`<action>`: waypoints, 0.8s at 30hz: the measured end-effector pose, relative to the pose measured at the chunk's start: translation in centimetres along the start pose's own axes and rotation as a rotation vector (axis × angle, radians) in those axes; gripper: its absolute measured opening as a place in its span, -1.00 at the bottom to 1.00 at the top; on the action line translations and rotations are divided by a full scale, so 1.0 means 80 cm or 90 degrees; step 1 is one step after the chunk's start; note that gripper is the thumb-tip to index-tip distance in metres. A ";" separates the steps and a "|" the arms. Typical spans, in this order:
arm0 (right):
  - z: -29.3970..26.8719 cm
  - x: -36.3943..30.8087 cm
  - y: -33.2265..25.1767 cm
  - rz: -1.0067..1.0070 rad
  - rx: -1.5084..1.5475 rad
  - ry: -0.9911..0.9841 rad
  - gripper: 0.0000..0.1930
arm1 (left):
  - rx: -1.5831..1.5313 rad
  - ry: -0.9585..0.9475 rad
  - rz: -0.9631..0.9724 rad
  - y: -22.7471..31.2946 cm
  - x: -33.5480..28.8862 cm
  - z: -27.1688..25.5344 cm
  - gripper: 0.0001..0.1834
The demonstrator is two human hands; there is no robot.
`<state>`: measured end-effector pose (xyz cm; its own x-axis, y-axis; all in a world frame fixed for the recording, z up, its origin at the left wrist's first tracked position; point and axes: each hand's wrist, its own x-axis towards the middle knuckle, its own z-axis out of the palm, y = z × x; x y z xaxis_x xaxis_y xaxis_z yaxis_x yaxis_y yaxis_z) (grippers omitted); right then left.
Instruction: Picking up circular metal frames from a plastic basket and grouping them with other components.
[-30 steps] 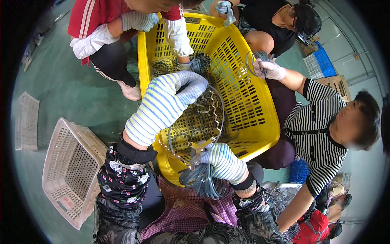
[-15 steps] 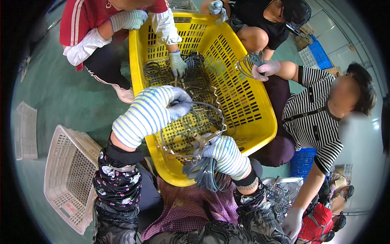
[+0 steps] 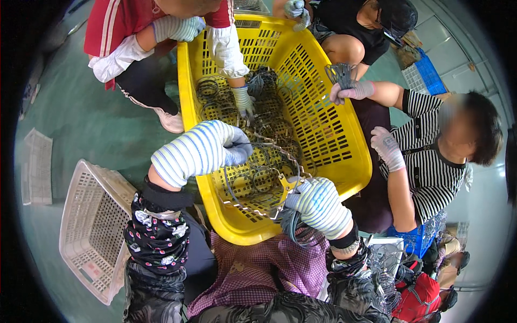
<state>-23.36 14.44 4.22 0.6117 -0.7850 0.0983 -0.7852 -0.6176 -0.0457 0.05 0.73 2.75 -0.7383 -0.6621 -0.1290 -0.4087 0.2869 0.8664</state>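
My left hand [image 3: 202,151], in a blue-and-white striped glove, has its fingers closed on a thin grey wire loop [image 3: 228,185] with small shiny metal clips strung along it. The loop spans between my two hands above the near end of a yellow plastic basket [image 3: 231,235]. My right hand [image 3: 323,207], gloved alike, is closed round a bundle of grey wire loops [image 3: 295,229] hanging below its fingers. A flat metal piece [image 3: 285,188] stands up beside its fingertips, against the loop. Many wire loops [image 3: 264,177] lie on the basket's bottom.
A co-worker's gloved hand [image 3: 243,102] reaches into the basket from the far side. At the right, another co-worker's hand [image 3: 353,90] holds a wire bundle [image 3: 340,74] over the rim. A white crate [image 3: 97,258] stands left; more wire loops [image 3: 385,264] lie beside my right arm.
My right hand has shifted slightly right with the bundle, and the metal piece has turned. The striped-shirt co-worker's lower hand has risen from near my right arm to their lap.
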 end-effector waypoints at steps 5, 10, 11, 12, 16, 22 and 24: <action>-0.014 -0.009 -0.001 -0.037 0.083 0.042 -0.87 | -0.330 -0.141 -0.010 0.016 -0.014 -0.012 -0.73; -0.021 0.001 -0.013 0.061 0.351 0.106 -0.72 | -0.452 -0.169 -0.013 0.034 -0.014 -0.010 -0.61; -0.018 0.001 -0.014 0.059 0.352 0.106 -0.72 | -0.452 -0.167 -0.013 0.033 -0.014 -0.010 -0.61; -0.014 0.000 -0.013 0.118 0.500 0.062 -0.73 | -0.429 -0.164 0.012 0.031 -0.010 -0.010 -0.61; -0.001 0.007 -0.033 0.350 0.841 0.060 -0.70 | -0.404 -0.107 0.064 0.024 -0.006 -0.001 -0.59; -0.007 0.017 -0.038 0.445 1.005 0.088 -0.74 | -0.446 -0.074 0.002 0.019 -0.003 0.005 -0.57; -0.009 0.019 -0.034 0.539 1.163 0.096 -0.70 | -0.429 -0.092 0.011 0.017 0.011 0.010 -0.56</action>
<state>-20.35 14.94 5.21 0.1253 -0.8974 -0.4230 0.2459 0.4412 -0.8631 -1.60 1.13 3.43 -0.8245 -0.5494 -0.1352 -0.0077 -0.2281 0.9736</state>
